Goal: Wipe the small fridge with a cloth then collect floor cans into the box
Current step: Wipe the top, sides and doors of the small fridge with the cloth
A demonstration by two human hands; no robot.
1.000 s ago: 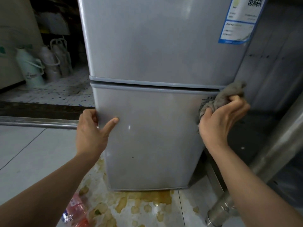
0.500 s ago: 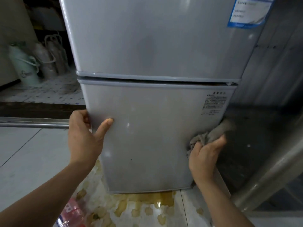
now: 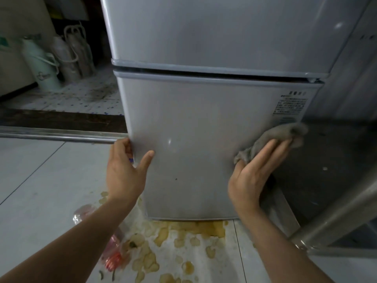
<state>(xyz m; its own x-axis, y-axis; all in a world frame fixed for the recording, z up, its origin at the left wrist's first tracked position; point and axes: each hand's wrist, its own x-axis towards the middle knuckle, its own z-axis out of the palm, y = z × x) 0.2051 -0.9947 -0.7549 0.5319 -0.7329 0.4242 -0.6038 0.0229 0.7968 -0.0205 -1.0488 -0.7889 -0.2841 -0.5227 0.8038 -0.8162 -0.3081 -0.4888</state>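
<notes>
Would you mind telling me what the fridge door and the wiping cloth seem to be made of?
Fridge door: probably painted sheet metal, smooth silver-grey; it shows small glossy highlights. Cloth: soft grey fabric, matte, crumpling under the right hand; fibre unclear.

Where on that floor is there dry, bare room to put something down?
Bare tiles left of the fridge, below the metal rail. Crowded in front: a yellowish spill and a plastic bottle. To the right, a steel post hems in the dark gap.

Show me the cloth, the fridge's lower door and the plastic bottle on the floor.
cloth [image 3: 271, 137], head view, bunched grey fabric above the fingers.
lower door [image 3: 193, 123], head view, bare front panel.
plastic bottle [image 3: 114, 252], head view, pink-labelled body.
</notes>
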